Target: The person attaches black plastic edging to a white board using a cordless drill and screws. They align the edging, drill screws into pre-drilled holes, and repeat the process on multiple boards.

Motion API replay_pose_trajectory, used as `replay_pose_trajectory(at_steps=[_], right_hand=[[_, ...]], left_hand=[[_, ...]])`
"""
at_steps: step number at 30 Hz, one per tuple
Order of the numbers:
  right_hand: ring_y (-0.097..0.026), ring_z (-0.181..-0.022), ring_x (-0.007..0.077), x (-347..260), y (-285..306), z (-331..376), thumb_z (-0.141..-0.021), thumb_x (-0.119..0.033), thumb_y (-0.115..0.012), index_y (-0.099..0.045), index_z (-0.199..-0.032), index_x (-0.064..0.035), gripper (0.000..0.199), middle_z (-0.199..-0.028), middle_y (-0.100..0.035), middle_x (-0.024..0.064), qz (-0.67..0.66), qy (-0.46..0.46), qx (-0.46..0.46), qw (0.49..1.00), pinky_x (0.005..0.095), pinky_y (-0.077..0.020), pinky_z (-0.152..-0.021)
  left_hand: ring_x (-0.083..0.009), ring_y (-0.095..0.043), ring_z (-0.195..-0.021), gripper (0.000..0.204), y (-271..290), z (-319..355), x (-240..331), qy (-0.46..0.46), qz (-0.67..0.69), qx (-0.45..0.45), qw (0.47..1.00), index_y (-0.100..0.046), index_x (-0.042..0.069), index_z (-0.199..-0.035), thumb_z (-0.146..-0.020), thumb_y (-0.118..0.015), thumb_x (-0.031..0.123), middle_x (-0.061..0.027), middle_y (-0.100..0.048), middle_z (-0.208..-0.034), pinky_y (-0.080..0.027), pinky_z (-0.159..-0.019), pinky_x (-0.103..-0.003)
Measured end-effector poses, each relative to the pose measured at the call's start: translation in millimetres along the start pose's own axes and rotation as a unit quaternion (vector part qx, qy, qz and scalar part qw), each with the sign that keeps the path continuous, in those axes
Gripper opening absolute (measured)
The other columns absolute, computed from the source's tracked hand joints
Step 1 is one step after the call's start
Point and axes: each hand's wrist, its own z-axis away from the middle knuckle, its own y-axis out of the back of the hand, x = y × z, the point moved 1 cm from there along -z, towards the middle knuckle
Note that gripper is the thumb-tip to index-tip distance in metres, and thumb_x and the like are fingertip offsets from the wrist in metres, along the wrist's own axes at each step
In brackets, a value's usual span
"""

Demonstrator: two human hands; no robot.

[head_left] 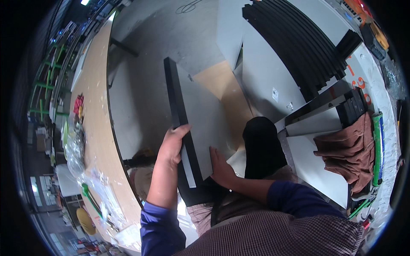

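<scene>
A grey panel (204,113) with a thick black edge strip (174,91) stands tilted in front of my legs. My left hand (173,143) is closed on the black edge, its thumb and fingers over the strip. A pale band (188,168) runs along the near end of that edge. My right hand (221,168) holds the panel by its near right side, and its fingertips are partly hidden there. Behind the panel, a tan board (226,85) lies on the floor.
At left is a long wooden table (96,132) with plastic wrap (74,147). Several black strips (294,42) lie across a grey board (267,70) at right. Beside them are a brown cloth (348,151) and a green tube (378,149). A cord (188,7) lies on the floor.
</scene>
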Motion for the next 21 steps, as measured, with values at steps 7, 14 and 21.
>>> replay_pose_trajectory(at_steps=[7, 14, 21], right_hand=[[-0.037, -0.127, 0.0498, 11, -14, 19, -0.083, -0.003, -0.053, -0.013, -0.145, 0.0098, 0.075, -0.139, -0.029, 0.0391, -0.033, -0.008, -0.057, 0.998, 0.0453, -0.0348, -0.107], [-0.057, -0.108, 0.0464, -1, 27, 28, -0.091, -0.012, -0.045, -0.023, -0.144, 0.0046, 0.06, -0.126, -0.046, 0.0363, -0.059, -0.038, -0.178, 0.982, 0.045, -0.0495, -0.089], [-0.062, -0.085, 0.0355, -36, 203, 70, -0.091, -0.025, -0.055, -0.06, -0.099, -0.0083, 0.019, -0.09, -0.062, 0.0154, 0.016, 0.047, 0.054, 0.997, 0.0457, -0.05, -0.073]], left_hand=[[-0.0212, -0.066, -0.081, 0.03, 1, 13, -9, 0.009, -0.049, -0.011, 0.999, -0.065, -0.007, -0.104, -0.088, -0.058, 0.018, -0.012, -0.069, -0.092, -0.052, -0.075, -0.034], [-0.0232, -0.06, -0.095, 0.044, 4, 21, -38, 0.002, -0.003, -0.018, 1.0, -0.054, -0.004, -0.121, -0.082, -0.062, 0.015, -0.0117, -0.063, -0.106, -0.047, -0.086, -0.036], [-0.0244, -0.057, -0.105, 0.045, 1, 26, -37, -0.05, -0.032, -0.016, 0.998, -0.05, -0.001, -0.126, -0.086, -0.062, 0.016, -0.0112, -0.06, -0.112, -0.046, -0.088, -0.036]])
